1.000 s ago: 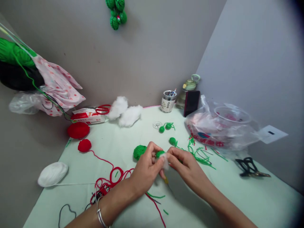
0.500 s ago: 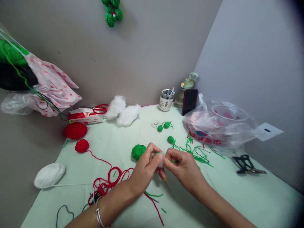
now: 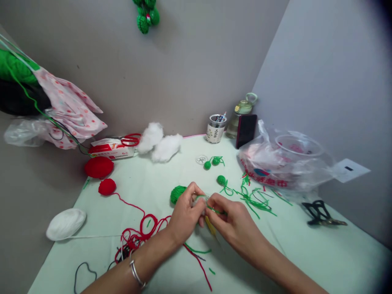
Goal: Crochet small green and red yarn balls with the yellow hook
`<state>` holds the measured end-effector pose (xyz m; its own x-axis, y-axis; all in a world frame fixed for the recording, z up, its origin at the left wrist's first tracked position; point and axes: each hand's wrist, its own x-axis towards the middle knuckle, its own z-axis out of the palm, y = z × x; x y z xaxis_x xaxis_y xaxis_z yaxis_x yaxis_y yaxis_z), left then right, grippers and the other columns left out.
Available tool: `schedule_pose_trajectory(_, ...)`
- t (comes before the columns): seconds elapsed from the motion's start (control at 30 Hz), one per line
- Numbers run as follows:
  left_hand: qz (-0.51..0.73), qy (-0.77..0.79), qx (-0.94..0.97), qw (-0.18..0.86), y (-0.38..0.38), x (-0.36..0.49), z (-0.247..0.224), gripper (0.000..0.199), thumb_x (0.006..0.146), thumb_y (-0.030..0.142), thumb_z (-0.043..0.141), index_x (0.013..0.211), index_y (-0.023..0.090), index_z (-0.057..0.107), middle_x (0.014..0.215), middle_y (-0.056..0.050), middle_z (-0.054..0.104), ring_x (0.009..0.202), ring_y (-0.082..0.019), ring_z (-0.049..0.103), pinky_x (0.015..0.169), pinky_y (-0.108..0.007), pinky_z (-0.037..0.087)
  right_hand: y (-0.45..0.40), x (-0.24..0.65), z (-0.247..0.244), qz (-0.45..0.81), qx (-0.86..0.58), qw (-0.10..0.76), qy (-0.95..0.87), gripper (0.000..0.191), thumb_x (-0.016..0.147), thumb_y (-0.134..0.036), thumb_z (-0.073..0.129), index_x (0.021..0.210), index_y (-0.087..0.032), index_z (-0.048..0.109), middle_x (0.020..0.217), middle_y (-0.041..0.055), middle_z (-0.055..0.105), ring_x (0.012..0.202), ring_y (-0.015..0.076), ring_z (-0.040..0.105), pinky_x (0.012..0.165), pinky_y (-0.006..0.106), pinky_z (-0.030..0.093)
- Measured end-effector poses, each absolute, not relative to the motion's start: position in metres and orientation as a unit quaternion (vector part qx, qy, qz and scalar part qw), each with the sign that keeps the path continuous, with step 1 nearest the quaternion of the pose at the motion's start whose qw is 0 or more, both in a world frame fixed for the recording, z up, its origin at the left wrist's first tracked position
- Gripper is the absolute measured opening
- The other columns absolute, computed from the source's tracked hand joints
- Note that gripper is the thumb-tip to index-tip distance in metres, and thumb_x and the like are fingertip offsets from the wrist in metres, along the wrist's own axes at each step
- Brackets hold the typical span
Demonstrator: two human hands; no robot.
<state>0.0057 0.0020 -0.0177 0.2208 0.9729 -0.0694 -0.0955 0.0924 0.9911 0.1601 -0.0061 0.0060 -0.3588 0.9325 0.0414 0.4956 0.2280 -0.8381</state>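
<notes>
My left hand (image 3: 187, 211) is closed round a small tuft of white stuffing with green yarn (image 3: 200, 199) at its fingertips. Touching it from the right, my right hand (image 3: 228, 214) pinches green yarn between thumb and fingers. A thin tool with a yellow handle (image 3: 210, 226) points down between the hands; which fingers carry it is partly hidden. Behind my left hand lies a green yarn ball (image 3: 177, 195). Tangled red yarn (image 3: 148, 226) is beside my left forearm, and cut green and red strands lie below the hands.
White stuffing (image 3: 167, 148), a tissue box (image 3: 113, 150) with red-handled scissors, and a pen tin (image 3: 215, 130) stand at the back. A plastic bag (image 3: 284, 163), green yarn scraps (image 3: 257, 200) and a black claw clip (image 3: 323, 214) are right. Red and white yarn balls (image 3: 65, 224) sit left.
Both hands have stayed together while the fingers shifted slightly. The stuffing is now more covered by my fingers, and more of the yellow handle shows. The view has moved a little.
</notes>
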Motion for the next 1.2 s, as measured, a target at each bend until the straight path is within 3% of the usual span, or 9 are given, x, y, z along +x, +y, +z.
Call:
schedule_pose_trajectory(0.1, 0.440, 0.433, 0.503, 0.605, 0.002, 0.006, -0.016, 0.016, 0.092, 0.035, 0.057, 0.094, 0.021, 0.051, 0.052, 0.010, 0.053, 0.045, -0.010, 0.052, 0.053, -0.023, 0.042, 0.002, 0.162, -0.001, 0.403, -0.511, 0.299, -0.697, 0.029, 0.092, -0.035, 0.056, 0.066, -0.023, 0.048, 0.056, -0.0058, 0.047, 0.053, 0.0111, 0.037, 0.052, 0.025, 0.028)
schedule_pose_trajectory(0.27, 0.430, 0.403, 0.502, 0.633, -0.003, 0.006, -0.010, 0.029, 0.097, 0.049, 0.056, 0.099, 0.021, 0.050, 0.074, 0.003, 0.064, 0.062, -0.014, 0.066, 0.067, -0.029, 0.052, 0.010, 0.171, 0.003, 0.391, -0.533, 0.318, -0.680, 0.035, 0.090, -0.038, 0.057, 0.060, -0.021, 0.051, 0.054, -0.0048, 0.048, 0.053, 0.0109, 0.038, 0.053, 0.025, 0.029)
schedule_pose_trajectory(0.37, 0.432, 0.385, 0.506, 0.639, -0.005, 0.005, -0.007, 0.027, 0.096, 0.046, 0.059, 0.100, 0.021, 0.049, 0.077, 0.002, 0.065, 0.068, -0.014, 0.068, 0.072, -0.029, 0.053, 0.009, 0.175, 0.010, 0.385, -0.521, 0.315, -0.693, 0.035, 0.093, -0.040, 0.056, 0.064, -0.021, 0.054, 0.055, -0.0043, 0.052, 0.054, 0.0113, 0.039, 0.055, 0.026, 0.029)
schedule_pose_trajectory(0.53, 0.468, 0.395, 0.516, 0.599, -0.002, 0.005, -0.012, 0.026, 0.093, 0.042, 0.064, 0.096, 0.021, 0.048, 0.074, 0.005, 0.061, 0.059, -0.012, 0.065, 0.065, -0.028, 0.053, 0.001, 0.171, 0.016, 0.404, -0.471, 0.302, -0.724, 0.031, 0.100, -0.033, 0.047, 0.074, -0.021, 0.057, 0.068, -0.0012, 0.063, 0.062, 0.0131, 0.050, 0.062, 0.026, 0.036)
schedule_pose_trajectory(0.67, 0.483, 0.424, 0.508, 0.574, -0.001, 0.008, -0.020, 0.020, 0.094, 0.037, 0.061, 0.094, 0.021, 0.048, 0.072, 0.007, 0.056, 0.050, -0.008, 0.055, 0.054, -0.024, 0.045, -0.004, 0.163, 0.014, 0.396, -0.476, 0.314, -0.720, 0.027, 0.099, -0.027, 0.048, 0.074, -0.022, 0.056, 0.064, -0.0032, 0.061, 0.054, 0.0115, 0.044, 0.058, 0.027, 0.032)
schedule_pose_trajectory(0.77, 0.492, 0.436, 0.514, 0.551, -0.003, 0.009, -0.023, 0.017, 0.094, 0.033, 0.061, 0.098, 0.021, 0.050, 0.070, 0.008, 0.054, 0.052, -0.008, 0.052, 0.054, -0.023, 0.040, 0.000, 0.162, 0.012, 0.467, -0.465, 0.342, -0.669, 0.030, 0.097, -0.032, 0.051, 0.070, -0.021, 0.056, 0.064, -0.0022, 0.064, 0.056, 0.0117, 0.046, 0.056, 0.025, 0.033)
schedule_pose_trajectory(0.9, 0.486, 0.433, 0.527, 0.547, -0.006, 0.007, -0.020, 0.020, 0.094, 0.032, 0.063, 0.103, 0.021, 0.050, 0.068, 0.007, 0.057, 0.060, -0.012, 0.056, 0.061, -0.025, 0.044, 0.007, 0.166, 0.010, 0.514, -0.462, 0.347, -0.634, 0.029, 0.092, -0.036, 0.059, 0.067, -0.021, 0.057, 0.056, -0.0038, 0.060, 0.052, 0.0106, 0.041, 0.054, 0.025, 0.032)
schedule_pose_trajectory(1.1, 0.453, 0.376, 0.547, 0.595, -0.004, -0.001, -0.002, 0.022, 0.095, 0.034, 0.064, 0.107, 0.021, 0.050, 0.085, 0.002, 0.063, 0.079, -0.015, 0.067, 0.079, -0.031, 0.053, 0.007, 0.167, 0.005, 0.412, -0.508, 0.368, -0.660, 0.026, 0.089, -0.031, 0.063, 0.066, -0.021, 0.057, 0.054, -0.0062, 0.055, 0.050, 0.0090, 0.040, 0.053, 0.025, 0.028)
schedule_pose_trajectory(1.2, 0.443, 0.369, 0.550, 0.605, -0.002, -0.004, -0.002, 0.020, 0.099, 0.037, 0.059, 0.106, 0.021, 0.050, 0.082, 0.002, 0.064, 0.076, -0.015, 0.068, 0.079, -0.033, 0.054, 0.004, 0.168, 0.007, 0.405, -0.502, 0.365, -0.671, 0.026, 0.091, -0.031, 0.061, 0.068, -0.021, 0.056, 0.054, -0.0067, 0.054, 0.050, 0.0092, 0.040, 0.052, 0.025, 0.028)
